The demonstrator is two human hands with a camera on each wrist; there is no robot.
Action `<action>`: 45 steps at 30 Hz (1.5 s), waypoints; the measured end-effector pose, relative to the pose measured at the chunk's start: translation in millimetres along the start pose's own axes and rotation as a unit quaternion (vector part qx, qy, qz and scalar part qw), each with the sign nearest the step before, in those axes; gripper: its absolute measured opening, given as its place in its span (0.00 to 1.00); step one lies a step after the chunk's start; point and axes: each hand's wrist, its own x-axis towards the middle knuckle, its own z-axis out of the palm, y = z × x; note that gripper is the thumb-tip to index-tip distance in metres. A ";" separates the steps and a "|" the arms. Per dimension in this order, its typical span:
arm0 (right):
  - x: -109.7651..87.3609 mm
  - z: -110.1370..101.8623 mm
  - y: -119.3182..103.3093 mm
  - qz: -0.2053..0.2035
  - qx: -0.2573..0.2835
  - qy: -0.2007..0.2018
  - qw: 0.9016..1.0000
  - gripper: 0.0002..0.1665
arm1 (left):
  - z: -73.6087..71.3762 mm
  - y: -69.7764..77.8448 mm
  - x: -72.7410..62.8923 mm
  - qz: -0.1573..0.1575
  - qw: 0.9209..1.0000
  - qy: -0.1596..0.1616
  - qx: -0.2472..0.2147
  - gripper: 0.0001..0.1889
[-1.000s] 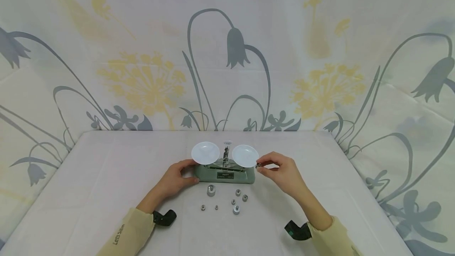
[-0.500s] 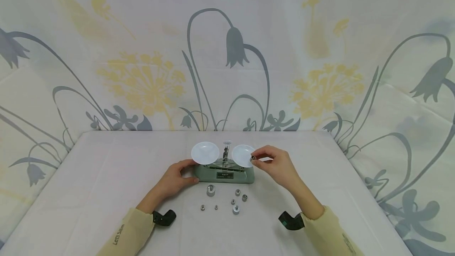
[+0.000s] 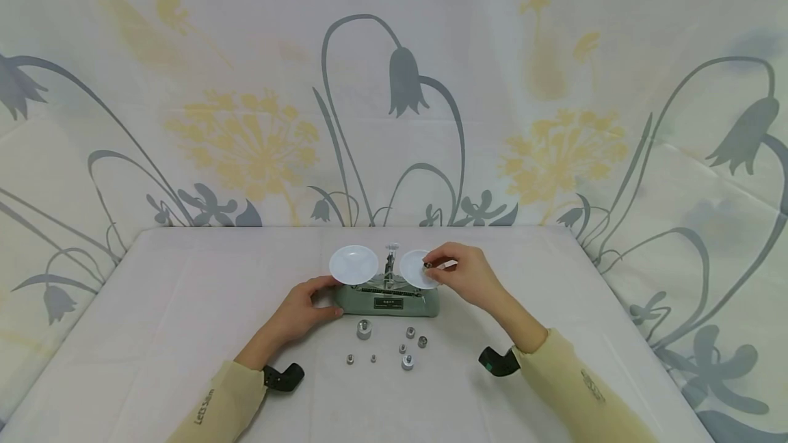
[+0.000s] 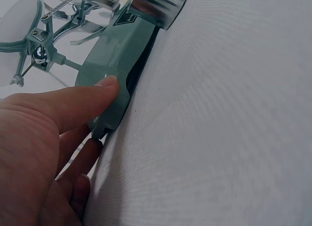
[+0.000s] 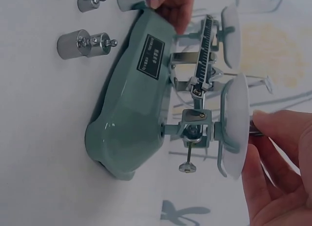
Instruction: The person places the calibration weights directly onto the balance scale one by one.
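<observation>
A green balance scale (image 3: 353, 301) with two white pans stands on the table. My left hand (image 3: 301, 310) grips the left end of its base, the thumb on the front and the other fingers behind, as the left wrist view shows at the base (image 4: 105, 65). Between thumb and fingers of my right hand (image 3: 468, 272) is a small metal weight (image 3: 427, 265), held over the right pan (image 3: 411, 266). In the right wrist view the weight (image 5: 254, 127) is right at the pan's upper face, partly hidden by the fingers. The left pan (image 3: 353, 265) bears nothing.
Several knobbed metal weights stand on the white cloth in front of the scale, among them a large weight (image 3: 364, 330) and another weight (image 3: 408, 362) nearer me. Behind the table hangs a flower-patterned curtain (image 3: 271, 156).
My right hand has moved left and a little away from me, bringing the weight from beside the right pan's edge to over the pan. The left hand has kept its hold.
</observation>
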 end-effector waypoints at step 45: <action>32.4 6.2 -6.0 -0.016 -0.025 -0.083 0.996 0.09 | -0.6 1.0 -0.6 -0.002 1.000 0.002 0.009 0.28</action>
